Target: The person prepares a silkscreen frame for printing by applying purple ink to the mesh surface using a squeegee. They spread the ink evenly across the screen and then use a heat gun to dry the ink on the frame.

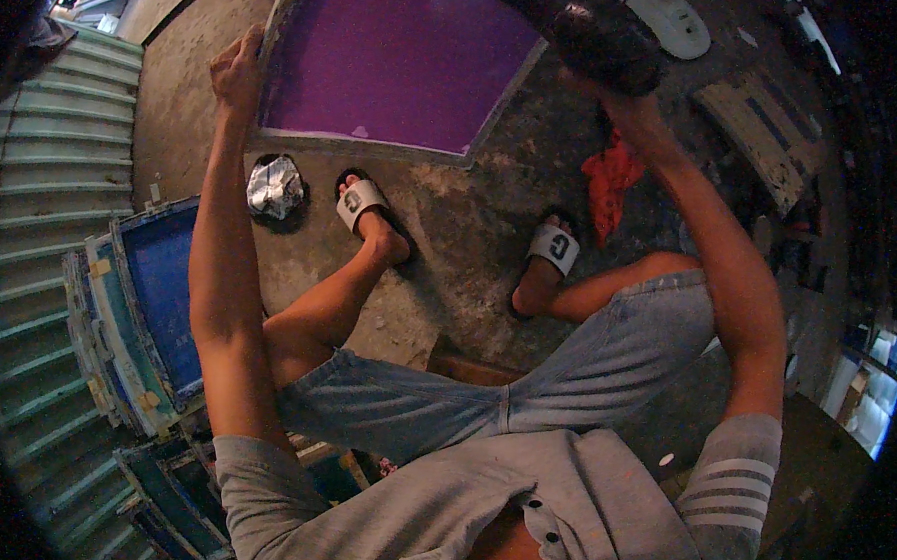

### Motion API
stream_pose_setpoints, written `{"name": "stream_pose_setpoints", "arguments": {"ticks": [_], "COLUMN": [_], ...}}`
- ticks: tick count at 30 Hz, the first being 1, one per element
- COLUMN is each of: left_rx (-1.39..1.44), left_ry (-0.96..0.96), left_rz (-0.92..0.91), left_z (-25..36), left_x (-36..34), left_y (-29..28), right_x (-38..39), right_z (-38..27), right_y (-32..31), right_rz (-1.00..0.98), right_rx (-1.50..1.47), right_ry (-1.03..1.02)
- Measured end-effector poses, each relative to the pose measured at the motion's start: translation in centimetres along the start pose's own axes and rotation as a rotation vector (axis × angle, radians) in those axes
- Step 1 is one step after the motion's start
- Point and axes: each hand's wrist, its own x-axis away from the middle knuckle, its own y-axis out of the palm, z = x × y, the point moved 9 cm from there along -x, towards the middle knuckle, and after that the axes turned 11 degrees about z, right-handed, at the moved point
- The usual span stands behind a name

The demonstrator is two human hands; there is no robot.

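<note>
A framed screen with a purple mesh and pale edges stands tilted in front of me, its lower corner near the floor. My left hand is closed at its left edge, fingers curled against the frame. On the right, my right hand is closed below a black, shiny hair dryer. The dryer's narrower end points up and left, over the screen's right side. Its handle and most of my right fingers are in shadow.
Silver crumpled foil-like object and orange-red cloth lie on the concrete floor by my sandalled feet. More framed screens lean against a corrugated wall at left. A white stand base and wooden slats are at right.
</note>
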Motion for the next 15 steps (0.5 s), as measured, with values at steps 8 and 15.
{"name": "stream_pose_setpoints", "arguments": {"ticks": [8,15], "left_rx": [0.126,0.051], "left_ry": [-0.293,0.038], "left_rz": [0.008,0.029], "left_z": [-1.0,1.4], "left_x": [0.3,-0.6], "left_y": [1.3,0.4], "right_x": [-0.1,-1.4], "right_z": [-3.3,-4.3], "right_y": [-0.4,0.9], "right_rz": [0.111,0.079], "right_rx": [-0.131,-0.197], "right_ry": [-0.047,-0.039]}}
